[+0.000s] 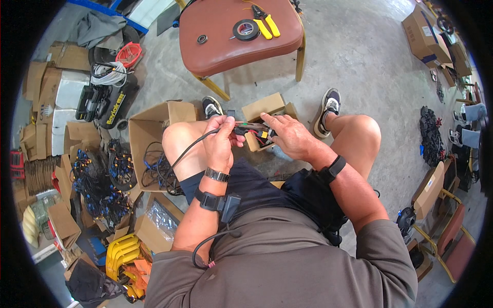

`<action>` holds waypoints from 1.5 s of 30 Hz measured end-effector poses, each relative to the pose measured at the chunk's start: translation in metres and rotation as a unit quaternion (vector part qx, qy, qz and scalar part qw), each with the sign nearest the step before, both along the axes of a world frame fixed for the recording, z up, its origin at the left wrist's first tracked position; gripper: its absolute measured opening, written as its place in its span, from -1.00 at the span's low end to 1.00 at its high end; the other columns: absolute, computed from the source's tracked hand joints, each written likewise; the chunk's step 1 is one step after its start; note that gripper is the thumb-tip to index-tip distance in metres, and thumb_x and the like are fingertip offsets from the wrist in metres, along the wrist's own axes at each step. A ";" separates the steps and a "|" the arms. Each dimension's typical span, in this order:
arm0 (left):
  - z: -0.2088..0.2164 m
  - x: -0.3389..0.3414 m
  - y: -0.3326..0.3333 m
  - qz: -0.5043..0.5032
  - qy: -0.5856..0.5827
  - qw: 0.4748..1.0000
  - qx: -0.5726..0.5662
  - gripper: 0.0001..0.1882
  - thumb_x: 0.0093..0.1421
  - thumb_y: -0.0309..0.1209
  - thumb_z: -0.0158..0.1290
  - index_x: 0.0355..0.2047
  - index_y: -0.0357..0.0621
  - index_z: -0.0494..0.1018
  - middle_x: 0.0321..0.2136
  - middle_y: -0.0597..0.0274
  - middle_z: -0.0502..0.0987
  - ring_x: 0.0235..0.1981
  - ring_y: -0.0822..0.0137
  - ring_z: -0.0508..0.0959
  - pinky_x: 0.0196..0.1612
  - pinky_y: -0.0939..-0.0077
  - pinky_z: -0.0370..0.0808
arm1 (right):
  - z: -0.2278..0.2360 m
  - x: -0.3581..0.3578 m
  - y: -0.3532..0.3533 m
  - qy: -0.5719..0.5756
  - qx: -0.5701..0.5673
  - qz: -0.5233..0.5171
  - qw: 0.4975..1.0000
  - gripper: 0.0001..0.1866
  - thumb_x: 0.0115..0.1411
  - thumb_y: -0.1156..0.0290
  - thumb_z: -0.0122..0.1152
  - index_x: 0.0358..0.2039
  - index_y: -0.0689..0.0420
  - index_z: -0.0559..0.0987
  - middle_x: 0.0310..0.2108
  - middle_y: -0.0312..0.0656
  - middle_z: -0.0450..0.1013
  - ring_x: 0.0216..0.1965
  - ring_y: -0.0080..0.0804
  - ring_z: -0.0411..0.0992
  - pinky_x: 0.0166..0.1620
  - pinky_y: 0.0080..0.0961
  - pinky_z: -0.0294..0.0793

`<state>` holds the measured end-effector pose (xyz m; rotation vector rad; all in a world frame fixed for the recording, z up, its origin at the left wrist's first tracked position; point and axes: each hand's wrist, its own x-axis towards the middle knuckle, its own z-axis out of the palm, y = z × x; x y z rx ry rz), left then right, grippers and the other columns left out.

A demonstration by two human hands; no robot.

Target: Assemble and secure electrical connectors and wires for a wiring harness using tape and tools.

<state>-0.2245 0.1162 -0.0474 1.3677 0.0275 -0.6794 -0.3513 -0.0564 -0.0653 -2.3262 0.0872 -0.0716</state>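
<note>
In front of my lap, my left hand [222,139] is closed round a black cable [189,150], which trails down toward my right-angled left knee. My right hand [290,134] lies palm down over the cable's other part, its fingers curled on it. Between the hands show thin red wires and a black piece with a yellow patch [264,134]; its exact kind is hard to make out. Below the hands stands an open cardboard box [263,107], partly hidden by them.
Ahead, a brown padded chair [226,56] bears yellow-handled wire strippers [265,23], a black tape roll [246,30] and a small dark ring [202,39]. A larger carton [149,128] with cables stands left. Bundled cables [100,179] and boxes crowd the left; another cable heap [430,136] lies right.
</note>
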 end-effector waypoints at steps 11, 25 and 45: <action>0.001 -0.002 0.000 -0.002 0.007 1.000 0.004 -0.83 0.28 -0.36 0.05 -0.24 -0.16 0.35 -0.42 0.05 0.60 -0.65 0.36 0.54 -0.65 0.57 0.45 | 0.003 0.000 0.003 0.011 -0.011 -0.001 1.000 -0.30 0.04 0.47 0.23 0.23 0.23 0.24 -0.05 0.09 0.41 -0.01 0.03 0.37 0.06 -0.18 0.34; 0.003 0.001 0.005 -0.068 0.037 0.994 -0.071 -0.79 0.25 -0.42 0.09 -0.15 -0.21 0.36 -0.35 0.07 0.58 -0.51 0.33 0.58 -0.52 0.55 0.52 | 0.002 -0.002 -0.001 0.034 0.041 -0.023 0.998 -0.56 0.01 0.32 0.28 -0.15 0.32 0.43 -0.25 0.10 0.43 -0.11 0.07 0.39 -0.05 -0.16 0.39; -0.002 -0.016 -0.003 -0.177 -0.004 0.983 0.055 -0.91 0.12 -0.51 0.20 -0.41 -0.25 0.52 -0.53 0.23 0.58 -0.59 0.50 0.52 -0.56 0.66 0.44 | 0.000 -0.010 -0.002 0.080 0.046 -0.001 0.996 -0.72 0.04 0.44 0.21 -0.28 0.27 0.38 -0.34 0.13 0.47 -0.20 0.14 0.45 -0.17 -0.07 0.41</action>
